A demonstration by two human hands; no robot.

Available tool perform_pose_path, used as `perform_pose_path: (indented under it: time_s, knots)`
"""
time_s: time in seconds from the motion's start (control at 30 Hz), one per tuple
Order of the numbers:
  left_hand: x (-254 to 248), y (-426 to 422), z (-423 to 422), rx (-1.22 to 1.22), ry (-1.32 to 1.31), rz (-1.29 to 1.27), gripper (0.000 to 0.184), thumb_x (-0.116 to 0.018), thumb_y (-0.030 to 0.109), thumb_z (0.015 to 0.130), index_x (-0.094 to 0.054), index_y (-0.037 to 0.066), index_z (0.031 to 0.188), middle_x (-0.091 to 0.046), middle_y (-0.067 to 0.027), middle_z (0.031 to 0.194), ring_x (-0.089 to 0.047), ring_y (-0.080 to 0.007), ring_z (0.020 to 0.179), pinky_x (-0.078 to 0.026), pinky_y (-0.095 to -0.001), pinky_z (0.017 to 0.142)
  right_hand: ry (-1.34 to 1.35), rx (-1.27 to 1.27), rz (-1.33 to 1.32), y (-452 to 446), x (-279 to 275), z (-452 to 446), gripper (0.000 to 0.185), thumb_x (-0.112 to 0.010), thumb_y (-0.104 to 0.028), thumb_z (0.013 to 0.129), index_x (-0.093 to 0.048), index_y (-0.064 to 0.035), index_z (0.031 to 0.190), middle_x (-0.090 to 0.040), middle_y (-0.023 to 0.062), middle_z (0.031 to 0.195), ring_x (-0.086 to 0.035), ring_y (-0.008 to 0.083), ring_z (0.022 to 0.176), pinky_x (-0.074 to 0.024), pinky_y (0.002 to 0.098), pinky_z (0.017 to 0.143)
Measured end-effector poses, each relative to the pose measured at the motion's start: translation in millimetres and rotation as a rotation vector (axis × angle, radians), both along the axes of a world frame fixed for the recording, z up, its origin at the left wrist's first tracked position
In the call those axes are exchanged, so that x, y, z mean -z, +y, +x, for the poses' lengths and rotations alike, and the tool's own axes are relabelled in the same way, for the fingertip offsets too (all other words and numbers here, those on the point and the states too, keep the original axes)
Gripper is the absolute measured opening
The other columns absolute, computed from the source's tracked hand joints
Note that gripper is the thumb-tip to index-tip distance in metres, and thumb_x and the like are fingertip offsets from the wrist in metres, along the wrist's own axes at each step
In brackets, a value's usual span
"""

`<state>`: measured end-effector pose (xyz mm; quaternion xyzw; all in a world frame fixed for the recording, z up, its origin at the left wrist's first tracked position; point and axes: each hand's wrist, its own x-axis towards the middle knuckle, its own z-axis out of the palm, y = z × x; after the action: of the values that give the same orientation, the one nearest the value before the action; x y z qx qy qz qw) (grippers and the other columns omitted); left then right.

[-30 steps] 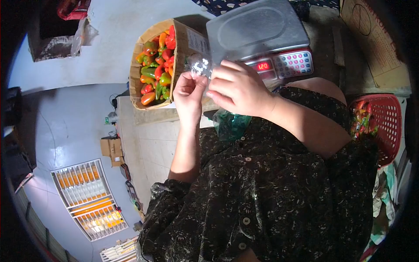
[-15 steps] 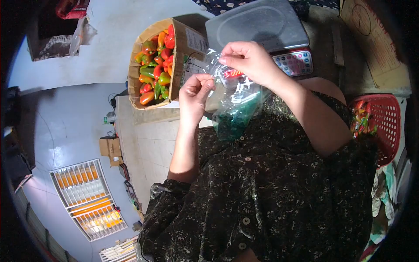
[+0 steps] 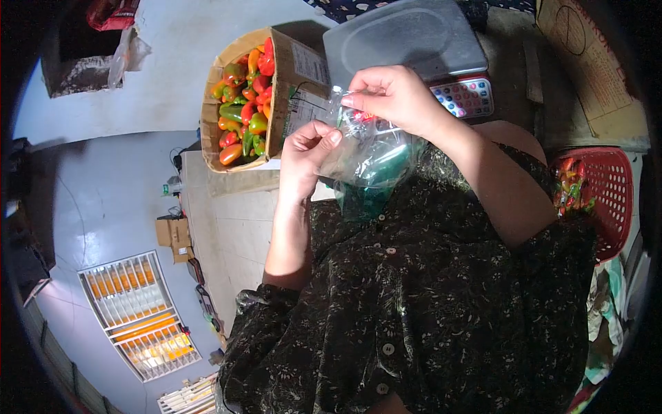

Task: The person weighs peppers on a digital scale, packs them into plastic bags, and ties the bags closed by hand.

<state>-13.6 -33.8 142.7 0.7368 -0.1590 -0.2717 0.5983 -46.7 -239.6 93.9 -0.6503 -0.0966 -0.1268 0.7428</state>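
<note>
Scale display mostly hidden by right hand and clear bag, label print too small, carton cut off

Lettering and numbers stood on several surfaces, but hardly any could be read with certainty.
Red lit digits glowed on the display of the grey, flat-topped metal scale, partly hidden behind the crumpled clear plastic bag, so the full number was lost; its pale keypad bore tiny key marks. Two white paper labels on the brown cardboard box of peppers carried print too small to read, and reddish letters on the large brown cardboard panel were indistinct, near a drawn dark circle.
</note>
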Motion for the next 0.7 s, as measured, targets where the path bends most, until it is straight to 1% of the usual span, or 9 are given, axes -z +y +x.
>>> perform_pose_path:
  time_s: [0.07, 0.13, 0.23, 0.27, 0.33, 0.47, 0.53, 0.63, 0.7]
  knots:
    - [2, 7, 6, 0.092, 0.038, -0.031, 0.008, -0.064, 0.010, 0.087, -0.064, 0.002, 0.086, -0.063, 0.0009, 0.082, -0.055, -0.0051, 0.076, -0.043, -0.0192, 0.074, -0.022, -0.012, 0.005, 2, 3, 1, 0.011, -0.064, -0.010, 0.086, -0.063, 0.0007, 0.086, -0.062, -0.0021, 0.071, -0.053, 0.0014, 0.065, -0.0426, 0.0181, 0.057]
    - [2, 4, 2, 0.024, -0.011, -0.010, 0.007, -0.064, 0.009, 0.086, -0.063, 0.002, 0.085, -0.062, 0.0020, 0.079, -0.054, -0.0047, 0.075, -0.043, -0.0192, 0.072, -0.007, -0.034, -0.008, 3, 3, 0, 0.011, -0.065, -0.010, 0.086, -0.063, 0.0005, 0.086, -0.061, -0.0025, 0.072, -0.054, 0.0016, 0.065, -0.0432, 0.0179, 0.058]
    - [-4, -18, -10, -0.045, -0.048, -0.001, 0.005, -0.063, 0.006, 0.087, -0.062, 0.003, 0.084, -0.061, 0.0028, 0.077, -0.052, -0.0043, 0.074, -0.042, -0.0196, 0.069, -0.061, -0.022, -0.067, 4, 5, 0, 0.010, -0.064, -0.011, 0.087, -0.063, -0.0003, 0.086, -0.061, -0.0029, 0.073, -0.054, 0.0017, 0.067, -0.0435, 0.0178, 0.060]
    - [-7, -23, -13, -0.062, -0.054, -0.002, 0.004, -0.063, 0.006, 0.087, -0.062, 0.003, 0.084, -0.060, 0.0029, 0.076, -0.052, -0.0042, 0.073, -0.042, -0.0198, 0.068, -0.052, -0.041, -0.002, 3, 3, 0, 0.010, -0.064, -0.011, 0.087, -0.063, -0.0004, 0.086, -0.061, -0.0029, 0.073, -0.054, 0.0017, 0.068, -0.0436, 0.0179, 0.060]
    - [-6, -19, -13, 0.014, -0.118, 0.080, 0.003, -0.062, 0.005, 0.087, -0.062, 0.003, 0.085, -0.060, 0.0032, 0.075, -0.051, -0.0041, 0.072, -0.042, -0.0203, 0.067, -0.034, -0.079, 0.129, 1, -3, -3, 0.010, -0.063, -0.011, 0.087, -0.063, -0.0006, 0.086, -0.061, -0.0030, 0.074, -0.054, 0.0016, 0.069, -0.0439, 0.0180, 0.062]
    - [7, -5, -4, 0.136, -0.222, 0.147, 0.004, -0.062, 0.007, 0.088, -0.063, 0.003, 0.087, -0.061, 0.0029, 0.076, -0.051, -0.0040, 0.069, -0.042, -0.0207, 0.066, -0.040, -0.031, 0.166, -3, -1, 2, 0.011, -0.063, -0.011, 0.088, -0.063, -0.0007, 0.085, -0.061, -0.0032, 0.074, -0.054, 0.0013, 0.070, -0.0435, 0.0179, 0.062]
    - [3, -2, -3, 0.148, -0.210, 0.182, 0.009, -0.062, 0.010, 0.089, -0.062, 0.002, 0.085, -0.061, 0.0028, 0.075, -0.050, -0.0037, 0.067, -0.041, -0.0207, 0.064, -0.032, -0.064, 0.185, -1, 1, 3, 0.011, -0.063, -0.011, 0.088, -0.063, -0.0003, 0.084, -0.061, -0.0039, 0.073, -0.054, 0.0009, 0.069, -0.0432, 0.0177, 0.062]
    - [2, -4, -4, 0.092, -0.187, 0.168, 0.019, -0.061, 0.017, 0.091, -0.062, 0.002, 0.079, -0.060, 0.0028, 0.071, -0.049, -0.0034, 0.065, -0.040, -0.0204, 0.062, -0.012, -0.108, 0.089, 0, 2, 0, 0.012, -0.066, -0.011, 0.085, -0.063, -0.0013, 0.090, -0.061, -0.0006, 0.079, -0.055, 0.0041, 0.074, -0.0437, 0.0195, 0.066]
    - [3, -11, -8, 0.018, -0.206, 0.152, 0.026, -0.059, 0.022, 0.092, -0.061, 0.002, 0.075, -0.059, 0.0030, 0.069, -0.048, -0.0034, 0.065, -0.039, -0.0203, 0.060, -0.171, 0.360, -0.161, 3, -4, -2, 0.024, -0.070, -0.014, 0.078, -0.061, -0.0039, 0.097, -0.059, 0.0040, 0.088, -0.058, 0.0157, 0.079, -0.0463, 0.0279, 0.069]
